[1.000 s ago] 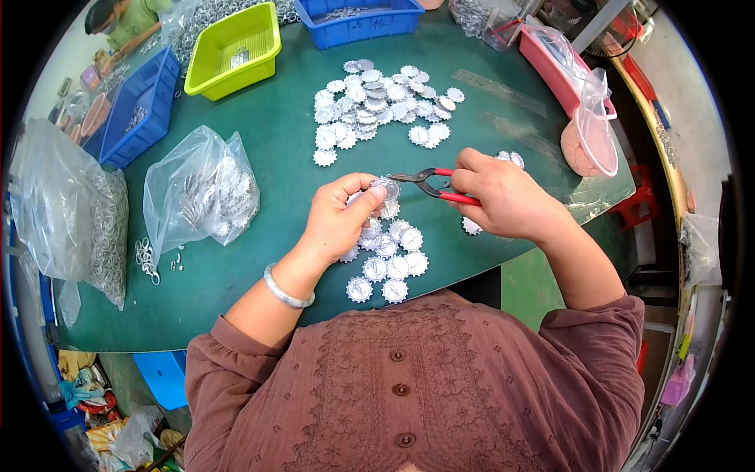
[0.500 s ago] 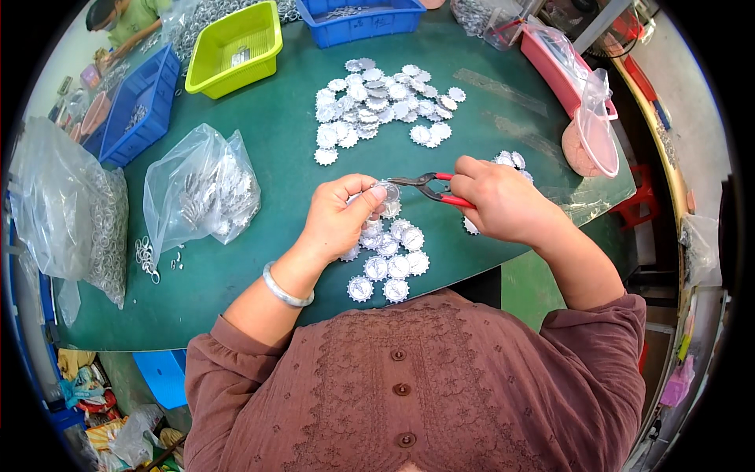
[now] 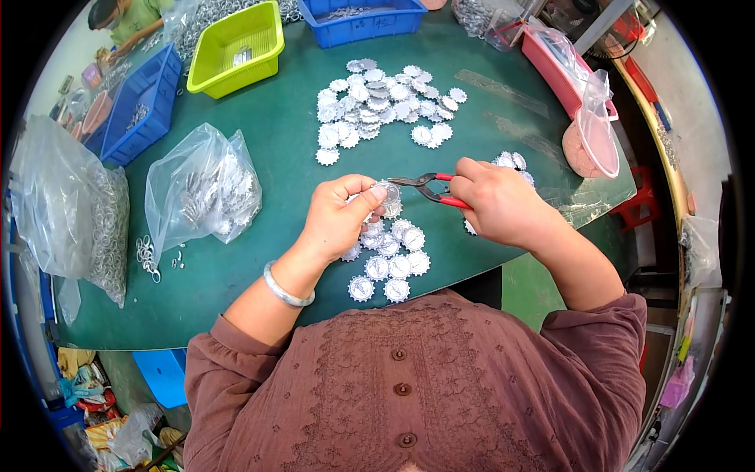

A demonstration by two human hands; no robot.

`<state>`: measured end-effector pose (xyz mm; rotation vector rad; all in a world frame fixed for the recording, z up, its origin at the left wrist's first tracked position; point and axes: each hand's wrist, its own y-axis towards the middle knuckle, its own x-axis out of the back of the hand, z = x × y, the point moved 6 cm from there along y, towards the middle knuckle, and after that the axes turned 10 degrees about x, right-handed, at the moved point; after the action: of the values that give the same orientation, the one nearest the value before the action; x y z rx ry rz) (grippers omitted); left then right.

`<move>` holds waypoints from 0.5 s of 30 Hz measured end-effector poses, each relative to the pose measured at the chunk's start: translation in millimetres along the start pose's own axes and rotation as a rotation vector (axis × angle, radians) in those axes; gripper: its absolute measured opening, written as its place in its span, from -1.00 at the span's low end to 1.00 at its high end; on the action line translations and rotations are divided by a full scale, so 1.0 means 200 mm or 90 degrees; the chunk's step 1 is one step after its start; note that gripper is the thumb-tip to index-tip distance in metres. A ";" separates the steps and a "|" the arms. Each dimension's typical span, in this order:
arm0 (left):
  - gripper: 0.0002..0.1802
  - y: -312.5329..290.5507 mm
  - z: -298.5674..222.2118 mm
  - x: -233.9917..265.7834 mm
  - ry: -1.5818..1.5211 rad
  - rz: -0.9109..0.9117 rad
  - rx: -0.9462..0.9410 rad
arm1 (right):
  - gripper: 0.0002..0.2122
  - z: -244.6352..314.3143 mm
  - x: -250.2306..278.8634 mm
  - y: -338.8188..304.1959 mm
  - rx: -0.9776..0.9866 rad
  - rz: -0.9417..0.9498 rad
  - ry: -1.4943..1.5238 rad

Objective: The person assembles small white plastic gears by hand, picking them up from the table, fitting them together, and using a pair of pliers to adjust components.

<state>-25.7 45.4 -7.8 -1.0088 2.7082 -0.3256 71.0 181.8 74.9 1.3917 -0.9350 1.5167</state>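
Note:
My left hand [image 3: 344, 214] pinches a round silver disc with a toothed edge [image 3: 388, 194] between thumb and fingers. My right hand [image 3: 499, 200] is closed round the red handles of pliers [image 3: 435, 189]. Their dark jaws reach left to the upper rim of the held disc; whether they grip it I cannot tell. Just below my left hand, several more toothed discs [image 3: 399, 267] lie on the green table [image 3: 283, 141]. A larger heap of such discs [image 3: 370, 102] spreads farther off, and a small group [image 3: 511, 161] lies partly hidden behind my right hand.
A clear bag of silver pieces [image 3: 216, 197] and a bag of rings [image 3: 106, 228] stand left, with loose rings [image 3: 147, 256] between. Blue bins [image 3: 134, 145], a yellow-green basket [image 3: 200, 82] and a pink basket [image 3: 546, 67] line the edges. Another person [image 3: 138, 23] sits far left.
Almost nothing differs. Both hands, the disc and the pliers keep nearly the same place, and the whole picture has shifted very slightly.

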 end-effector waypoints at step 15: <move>-0.82 0.02 0.02 0.02 -0.153 0.006 0.073 | -0.70 -0.52 0.05 -0.39 -0.364 -0.159 0.114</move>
<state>-29.7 45.8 -12.7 -0.9367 2.4495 -0.3315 107.3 306.5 72.4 0.9033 -0.9458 1.0526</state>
